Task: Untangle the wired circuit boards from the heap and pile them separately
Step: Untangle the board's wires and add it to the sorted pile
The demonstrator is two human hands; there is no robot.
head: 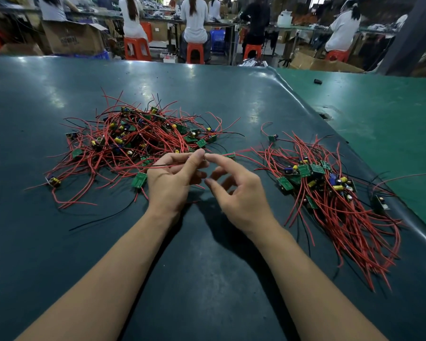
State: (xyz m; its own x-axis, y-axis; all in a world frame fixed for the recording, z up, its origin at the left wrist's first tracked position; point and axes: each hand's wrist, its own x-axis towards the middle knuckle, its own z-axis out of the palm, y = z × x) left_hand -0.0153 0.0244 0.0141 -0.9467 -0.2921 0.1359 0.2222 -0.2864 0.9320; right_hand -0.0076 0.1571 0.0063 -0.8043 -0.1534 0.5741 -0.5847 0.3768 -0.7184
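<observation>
— What did the tangled heap [138, 141] look like?
— Small green boards with yellow and blue capacitors, knotted in red and black leads, lying just beyond the left hand [172, 178].
— And the hands?
— The left pinched a red wire [162, 166] from it. The right hand [234, 190] was loosely curled, holding nothing; the sorted pile [335, 193] lay to its right.

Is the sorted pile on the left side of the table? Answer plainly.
No: the combed-out sorted pile lies to the right of the hands, and the tangled heap to the left.
</observation>
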